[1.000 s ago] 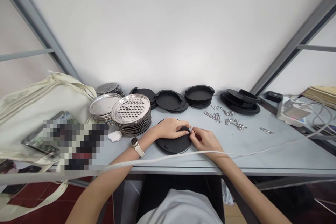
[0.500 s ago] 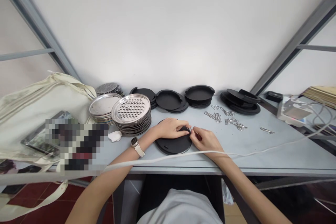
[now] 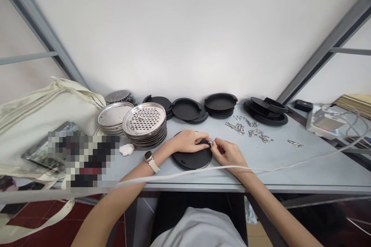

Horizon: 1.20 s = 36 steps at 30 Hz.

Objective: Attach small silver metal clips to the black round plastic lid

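Note:
A black round disc [image 3: 195,161] lies flat on the table near its front edge. My left hand [image 3: 189,141] rests over the top of the disc, thumb and forefinger closed about its right rim. At that rim, my right hand [image 3: 227,152] pinches a small shiny wire clip [image 3: 211,143], mostly hidden by the fingertips. Whether the clip is fastened to the disc I cannot tell. Similar loose wire clips [image 3: 260,136] are scattered beyond my right hand, and a single clip [image 3: 295,143] lies farther right.
Stacked metal grater discs [image 3: 145,120] and plain metal discs [image 3: 114,115] stand at the left. Black round trays [image 3: 187,109] line the wall. A white cable [image 3: 185,173] runs across in front of my forearms. A cream bag [image 3: 66,104] sits left, a white device [image 3: 324,121] right.
My right fingertips have drawn very slightly to the right from the rim, and more of the wire clip shows between the hands. My left hand and the disc stay put.

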Tool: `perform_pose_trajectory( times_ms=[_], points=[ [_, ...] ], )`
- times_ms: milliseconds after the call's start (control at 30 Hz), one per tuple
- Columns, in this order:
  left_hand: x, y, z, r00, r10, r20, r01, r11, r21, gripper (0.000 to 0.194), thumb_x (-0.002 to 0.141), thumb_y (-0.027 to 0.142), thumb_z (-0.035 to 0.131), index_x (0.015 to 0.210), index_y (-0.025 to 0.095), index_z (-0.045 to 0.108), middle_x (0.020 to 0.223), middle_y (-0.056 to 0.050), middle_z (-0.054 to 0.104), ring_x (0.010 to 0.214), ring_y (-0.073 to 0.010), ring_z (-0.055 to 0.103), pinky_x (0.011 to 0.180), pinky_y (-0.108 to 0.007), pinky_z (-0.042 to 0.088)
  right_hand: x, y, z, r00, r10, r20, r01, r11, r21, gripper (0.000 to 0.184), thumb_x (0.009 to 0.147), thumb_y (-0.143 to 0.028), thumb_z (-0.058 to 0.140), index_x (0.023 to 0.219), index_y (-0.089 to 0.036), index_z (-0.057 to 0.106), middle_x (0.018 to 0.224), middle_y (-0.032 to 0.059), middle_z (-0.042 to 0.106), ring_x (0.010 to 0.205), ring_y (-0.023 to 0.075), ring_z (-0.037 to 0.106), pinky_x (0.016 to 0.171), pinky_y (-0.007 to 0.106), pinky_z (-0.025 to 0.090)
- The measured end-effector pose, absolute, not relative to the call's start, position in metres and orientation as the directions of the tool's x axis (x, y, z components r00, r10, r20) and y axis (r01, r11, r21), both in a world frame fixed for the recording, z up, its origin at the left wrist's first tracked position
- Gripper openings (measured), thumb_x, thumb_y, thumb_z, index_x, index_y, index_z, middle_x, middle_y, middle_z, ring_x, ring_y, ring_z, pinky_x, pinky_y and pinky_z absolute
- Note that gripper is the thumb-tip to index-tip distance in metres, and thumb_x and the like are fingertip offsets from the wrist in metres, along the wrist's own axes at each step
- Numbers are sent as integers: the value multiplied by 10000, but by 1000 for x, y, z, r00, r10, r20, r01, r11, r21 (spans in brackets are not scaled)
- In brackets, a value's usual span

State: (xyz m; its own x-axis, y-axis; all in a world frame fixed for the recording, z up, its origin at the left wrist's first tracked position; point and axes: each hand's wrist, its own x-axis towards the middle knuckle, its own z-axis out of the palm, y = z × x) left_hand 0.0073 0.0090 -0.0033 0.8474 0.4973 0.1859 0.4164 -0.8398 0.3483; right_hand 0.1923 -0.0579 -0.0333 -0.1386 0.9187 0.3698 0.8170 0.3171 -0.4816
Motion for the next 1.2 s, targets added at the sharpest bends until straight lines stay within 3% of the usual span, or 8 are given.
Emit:
perform_pose_trajectory(
  times_ms=[233, 400, 600, 800, 967, 1200],
  points=[
    [8, 7, -2, 840, 511, 183, 443, -840, 314, 275, 896, 423, 428, 1044, 215, 529, 670, 30, 563, 579, -122, 498, 539, -234, 274, 194, -56, -32, -86, 921, 379, 793, 294, -533, 280, 872, -299, 366, 610, -224, 302, 481, -63, 336, 450, 99, 326, 473, 207, 280],
    [9, 7, -2, 795, 590, 141, 511, -776, 369, 515, 861, 462, 465, 1264, 165, 345, 627, 45, 534, 550, -138, 501, 517, -228, 290, 195, -53, -35, -183, 943, 278, 823, 301, -482, 273, 899, -312, 333, 640, -227, 336, 504, -43, 432, 446, 116, 391, 487, 223, 275],
    [9, 6, 0, 829, 532, 175, 468, -829, 305, 303, 886, 427, 432, 1102, 225, 500, 684, 23, 568, 609, -142, 546, 573, -237, 331, 195, -56, -32, -207, 943, 260, 831, 310, -462, 285, 903, -302, 331, 636, -221, 390, 518, -20, 498, 446, 121, 427, 492, 227, 280],
    [9, 7, -2, 809, 565, 163, 500, -807, 315, 404, 868, 457, 455, 1181, 202, 441, 643, 21, 570, 575, -159, 545, 549, -248, 331, 195, -55, -32, -141, 943, 300, 830, 278, -483, 272, 916, -301, 310, 683, -222, 426, 522, -18, 499, 442, 129, 433, 490, 234, 294],
    [9, 6, 0, 819, 545, 178, 487, -825, 286, 334, 877, 415, 451, 1141, 213, 484, 700, 6, 597, 628, -161, 571, 576, -249, 346, 195, -55, -30, -260, 932, 253, 807, 354, -473, 274, 909, -291, 321, 683, -214, 455, 585, 5, 552, 491, 129, 469, 509, 232, 316],
    [9, 6, 0, 838, 514, 183, 448, -840, 306, 297, 891, 395, 444, 1128, 232, 518, 727, 16, 605, 630, -136, 562, 571, -234, 337, 196, -56, -30, -243, 940, 239, 810, 332, -484, 283, 891, -300, 353, 636, -210, 439, 535, -19, 522, 467, 113, 439, 490, 219, 293]
  ],
)
